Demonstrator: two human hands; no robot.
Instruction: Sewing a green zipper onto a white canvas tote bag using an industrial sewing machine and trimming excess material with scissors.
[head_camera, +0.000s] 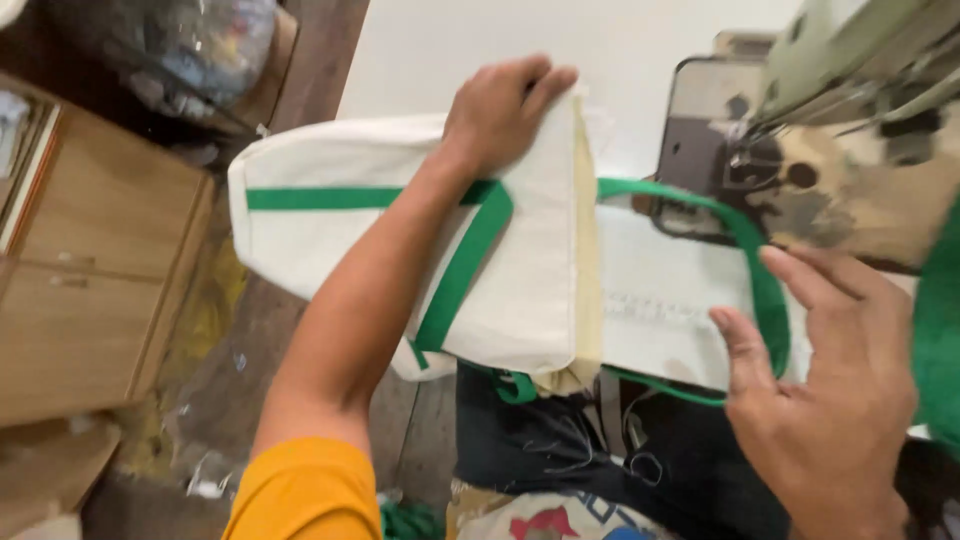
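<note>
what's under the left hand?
The left hand presses flat on a folded white cloth bag with green straps, lying over the white table. The bag part beneath the palm is covered.

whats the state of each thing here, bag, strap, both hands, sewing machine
cloth bag: white, folded over, lying flat on the table
green strap: looped out at the bag's right end
left hand: pressed flat on the bag
right hand: open, fingers at the strap
sewing machine: bag not under it

White green-strapped cloth bag (520, 290), folded flat
</note>
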